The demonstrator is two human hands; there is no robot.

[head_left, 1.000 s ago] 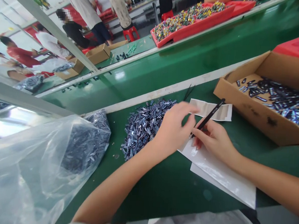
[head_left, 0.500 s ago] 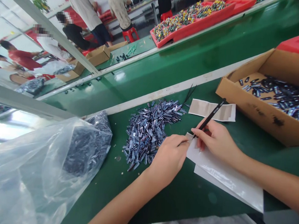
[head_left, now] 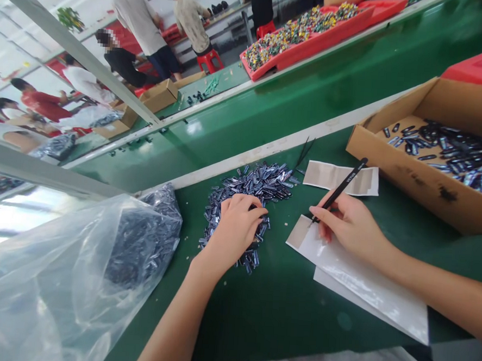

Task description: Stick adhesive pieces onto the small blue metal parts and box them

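My left hand rests on a pile of small blue-grey metallic pieces on the green belt, its fingers curled and hiding the pile's middle. My right hand grips black tweezers like a pen, their tips touching or just above a white glossy sheet. A beige-striped paper strip lies just beyond the tweezers. Further right, an open cardboard box holds more dark metallic pieces.
A clear plastic bag full of dark pieces lies left of the pile. A second pair of black tweezers lies by the belt's white edge rail. Beyond the rail, people work near a red tray of colourful parts.
My left hand has moved left, off the white sheet and onto the pile, uncovering the sheet's corner. My right hand still holds the tweezers in nearly the same place.
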